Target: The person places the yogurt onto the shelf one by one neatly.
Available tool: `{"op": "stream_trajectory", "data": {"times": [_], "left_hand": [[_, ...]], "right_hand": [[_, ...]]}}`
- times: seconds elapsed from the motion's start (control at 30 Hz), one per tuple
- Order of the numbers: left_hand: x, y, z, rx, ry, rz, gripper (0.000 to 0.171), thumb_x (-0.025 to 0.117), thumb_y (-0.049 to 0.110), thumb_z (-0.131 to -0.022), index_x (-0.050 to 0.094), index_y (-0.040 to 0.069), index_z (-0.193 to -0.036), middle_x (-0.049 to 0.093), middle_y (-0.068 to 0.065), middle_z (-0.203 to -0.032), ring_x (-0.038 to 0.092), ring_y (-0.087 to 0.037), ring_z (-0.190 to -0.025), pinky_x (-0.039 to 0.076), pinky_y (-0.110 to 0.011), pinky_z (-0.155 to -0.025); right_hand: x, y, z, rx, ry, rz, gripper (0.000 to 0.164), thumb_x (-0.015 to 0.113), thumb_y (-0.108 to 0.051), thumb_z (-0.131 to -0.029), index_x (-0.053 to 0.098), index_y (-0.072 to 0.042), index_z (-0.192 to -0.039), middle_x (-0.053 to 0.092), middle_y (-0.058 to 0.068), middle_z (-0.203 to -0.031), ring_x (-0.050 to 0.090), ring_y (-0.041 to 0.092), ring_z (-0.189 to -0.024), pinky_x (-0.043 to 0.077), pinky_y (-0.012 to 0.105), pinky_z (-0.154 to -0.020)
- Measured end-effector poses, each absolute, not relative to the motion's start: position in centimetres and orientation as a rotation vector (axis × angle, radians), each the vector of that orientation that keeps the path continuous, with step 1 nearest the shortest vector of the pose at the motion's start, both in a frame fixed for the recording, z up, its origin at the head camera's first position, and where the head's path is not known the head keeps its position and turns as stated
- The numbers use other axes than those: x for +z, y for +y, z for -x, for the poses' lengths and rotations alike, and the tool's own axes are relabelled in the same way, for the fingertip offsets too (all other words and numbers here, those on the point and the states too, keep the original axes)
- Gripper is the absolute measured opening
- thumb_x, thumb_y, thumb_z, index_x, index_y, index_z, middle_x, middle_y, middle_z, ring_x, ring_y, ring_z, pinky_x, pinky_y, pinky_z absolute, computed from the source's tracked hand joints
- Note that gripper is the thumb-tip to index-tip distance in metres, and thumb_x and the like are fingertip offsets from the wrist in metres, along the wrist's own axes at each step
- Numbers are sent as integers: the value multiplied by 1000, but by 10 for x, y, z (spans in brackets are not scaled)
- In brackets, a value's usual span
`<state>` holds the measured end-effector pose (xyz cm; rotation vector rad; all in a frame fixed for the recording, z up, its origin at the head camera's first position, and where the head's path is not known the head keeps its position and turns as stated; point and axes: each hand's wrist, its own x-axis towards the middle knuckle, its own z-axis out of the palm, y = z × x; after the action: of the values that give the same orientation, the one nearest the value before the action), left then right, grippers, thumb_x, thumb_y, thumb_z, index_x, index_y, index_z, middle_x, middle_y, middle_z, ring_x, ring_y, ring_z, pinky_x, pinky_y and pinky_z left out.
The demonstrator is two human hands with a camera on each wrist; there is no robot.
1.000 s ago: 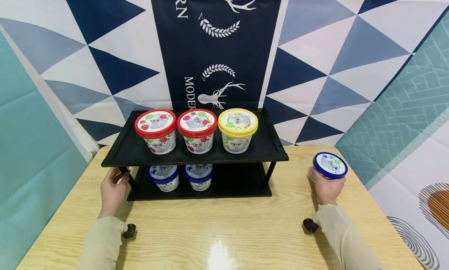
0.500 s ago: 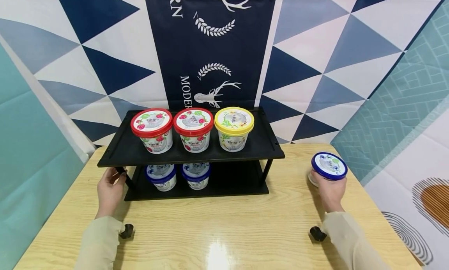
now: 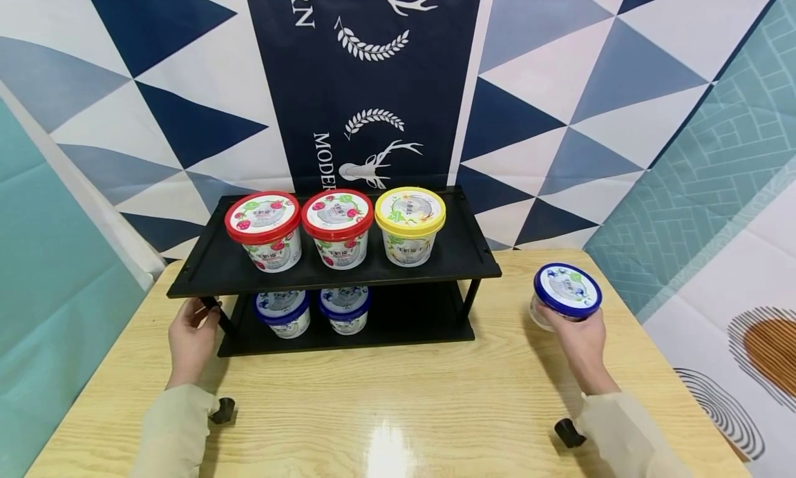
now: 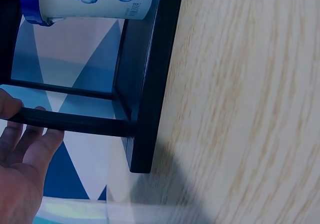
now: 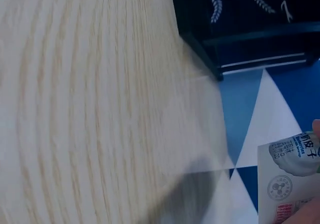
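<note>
My left hand [image 3: 192, 338] grips the front left post [image 4: 75, 122] of a black two-tier shelf [image 3: 348, 278], thumb on one side and fingers on the other. To the right of the shelf, my right hand [image 3: 580, 343] holds a tub with a blue lid [image 3: 568, 290], which looks raised off the table. Part of its printed side [image 5: 290, 184] shows in the right wrist view. Two blue-lidded tubs, a left one [image 3: 282, 313] and a right one [image 3: 345, 309], stand on the lower tier. The upper tier bears two red-lidded tubs [image 3: 264, 229] [image 3: 338, 228] and a yellow-lidded tub [image 3: 410, 224].
The shelf stands on a light wooden table [image 3: 373, 409], close to a patterned cloth backdrop [image 3: 373, 70]. Right of the tubs, a stretch of bare lower tier [image 3: 417, 319] shows. Black wrist-camera pieces stick out beside both sleeves.
My right hand has lifted the blue-lidded tub slightly and shifted it left toward the shelf. My left hand stays on the post. The whole head view has drifted a little.
</note>
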<state>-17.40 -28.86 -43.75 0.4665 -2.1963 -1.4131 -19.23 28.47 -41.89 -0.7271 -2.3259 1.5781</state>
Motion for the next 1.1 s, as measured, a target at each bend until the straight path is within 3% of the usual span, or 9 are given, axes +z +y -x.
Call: {"op": "stream_trajectory", "data": {"times": [0.2,0.37,0.63,0.93,1.1], "left_hand": [[-437,-289,174,-1408,-2207,-481,33,52,4,-93,55,8,-125,54,13,-105,48,16,-90,43,1,-76],[-437,-289,174,-1406,-2209,-482,33,52,5,-93,55,8,-125,53,17,-102,48,16,-89,42,0,-76],[-437,-288,174,-1410,-2208,-481,33,52,4,-93,55,8,-126,52,21,-99,48,16,-88,42,1,-76],[-435,-287,173,-1401,-2224,-480,34,51,5,-93,54,6,-127,57,-6,-114,47,17,-89,42,2,-76],[-435,-287,173,-1403,-2224,-489,33,51,5,-93,54,7,-126,57,-2,-113,47,16,-90,42,2,-75]], "right_hand": [[-409,280,184,1575,-2401,642,102,78,-35,-74,13,-16,-150,29,12,-151,29,27,-136,27,46,-115],[-402,276,180,1610,-2449,580,100,78,-31,-76,14,-16,-150,30,11,-150,30,26,-135,29,45,-114],[-396,274,174,1606,-2577,403,101,77,-29,-77,10,-9,-150,28,20,-149,29,34,-134,29,55,-111],[-391,273,169,1623,-2626,316,100,75,-29,-79,9,-6,-150,28,23,-148,29,38,-133,29,59,-109],[-390,275,167,1613,-2651,303,99,74,-31,-80,8,-7,-150,28,23,-148,30,37,-132,30,60,-108]]}}
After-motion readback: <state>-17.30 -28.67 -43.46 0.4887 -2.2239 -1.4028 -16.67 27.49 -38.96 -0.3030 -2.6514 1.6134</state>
